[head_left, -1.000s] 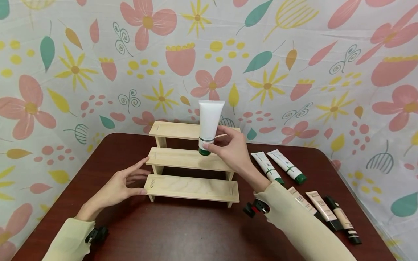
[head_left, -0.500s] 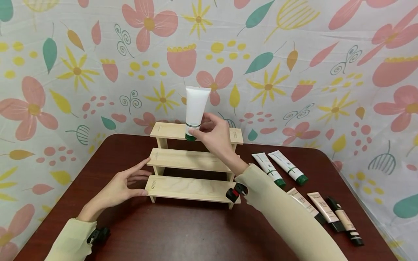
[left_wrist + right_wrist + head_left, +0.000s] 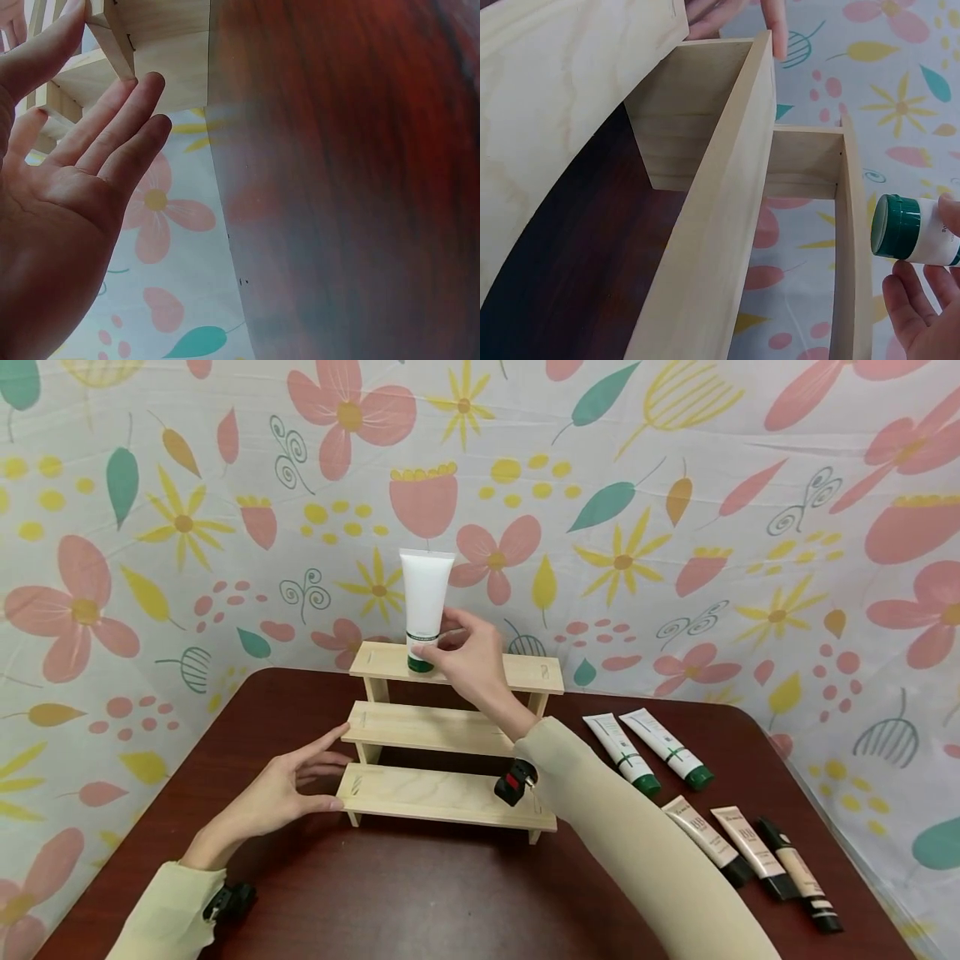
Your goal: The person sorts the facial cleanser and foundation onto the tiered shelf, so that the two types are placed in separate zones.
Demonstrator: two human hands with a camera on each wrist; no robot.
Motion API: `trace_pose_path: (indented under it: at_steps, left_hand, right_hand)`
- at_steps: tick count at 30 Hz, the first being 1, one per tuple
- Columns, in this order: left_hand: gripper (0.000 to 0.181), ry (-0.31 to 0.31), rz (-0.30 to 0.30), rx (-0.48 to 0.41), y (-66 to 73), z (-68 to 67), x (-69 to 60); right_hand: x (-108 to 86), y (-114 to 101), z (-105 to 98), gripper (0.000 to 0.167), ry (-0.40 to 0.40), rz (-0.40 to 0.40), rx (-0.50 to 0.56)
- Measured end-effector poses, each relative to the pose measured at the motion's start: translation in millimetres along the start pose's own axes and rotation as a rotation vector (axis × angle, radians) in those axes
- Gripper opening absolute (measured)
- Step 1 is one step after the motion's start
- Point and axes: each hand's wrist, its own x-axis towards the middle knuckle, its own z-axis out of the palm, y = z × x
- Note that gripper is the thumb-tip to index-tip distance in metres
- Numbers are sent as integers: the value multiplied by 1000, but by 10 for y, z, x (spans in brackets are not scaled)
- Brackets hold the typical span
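Observation:
In the head view my right hand (image 3: 474,656) pinches a white squeeze tube (image 3: 425,597) low down, near its green cap. The tube is upright, cap down, over the left part of the top step of a three-tier wooden stand (image 3: 450,793). In the right wrist view the green cap (image 3: 897,226) is very close to that top board; I cannot tell whether it touches. My left hand (image 3: 277,789) is spread at the stand's left side, fingertips and thumb against the ends of the lower two boards. The left wrist view shows its fairly straight fingers (image 3: 112,139).
Right of the stand lie two white tubes with green caps (image 3: 667,747). Nearer the front right are two beige BB tubes (image 3: 753,852) with black caps and a slim black-capped tube (image 3: 801,872). A floral cloth (image 3: 637,485) hangs behind the dark red table (image 3: 420,893).
My right hand has carried the white tube left and up from in front of the stand's middle to the top step, then slightly lower. The left hand has stayed at the stand's side.

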Motion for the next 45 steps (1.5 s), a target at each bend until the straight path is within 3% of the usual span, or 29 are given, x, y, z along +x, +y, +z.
trace_pose_path:
  at_steps: [14, 28, 35, 45]
  left_hand:
    - [104, -10, 7, -20, -14, 56, 17]
    - [104, -8, 14, -10, -47, 19, 6]
    - [104, -9, 20, -17, -55, 12, 15]
    - [105, -3, 10, -7, -23, 1, 1]
  right_hand:
    - [51, 88, 120, 54, -7, 17, 6]
    - [92, 64, 236, 51, 6, -24, -79]
    - [93, 65, 233, 46, -26, -44, -82]
    - [97, 48, 183, 51, -83, -41, -96]
